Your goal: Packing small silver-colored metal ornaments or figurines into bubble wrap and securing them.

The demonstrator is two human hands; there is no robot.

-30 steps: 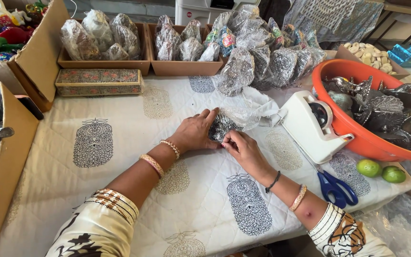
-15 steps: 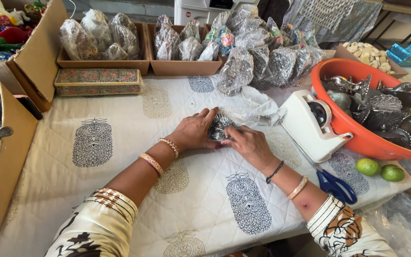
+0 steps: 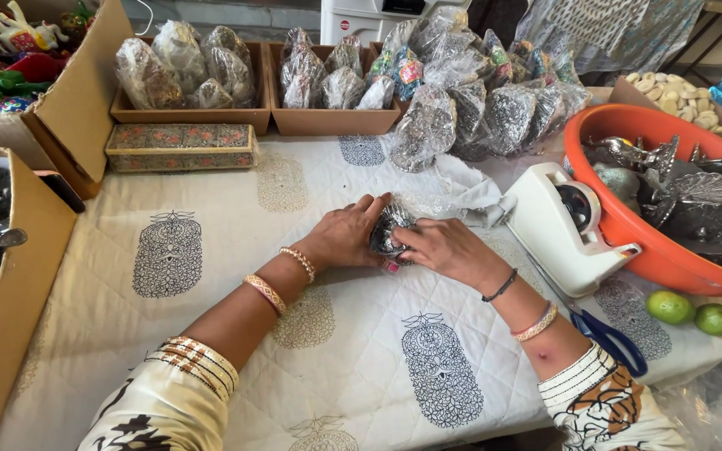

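Mid-worktop point(image 3: 236, 351), both hands, left point(image 3: 346, 234) and right point(image 3: 444, 249), are closed around a small plastic-wrapped dark figurine point(image 3: 388, 229) beside the white tape dispenser point(image 3: 557, 230).

Wrapped metal ornament point(image 3: 388, 234) mostly hidden btwn left hand point(image 3: 346, 236) & right hand point(image 3: 447, 250); shape can't be told, both hands' fingertips tucked around it. Orange tub point(image 3: 628, 255) at table's right edge cut off by frame. Blue scissors point(image 3: 614, 341): blades partly under white tape dispenser point(image 3: 563, 230). Cardboard box point(image 3: 12, 301) at table's left edge cut off, contents too dark to tell.
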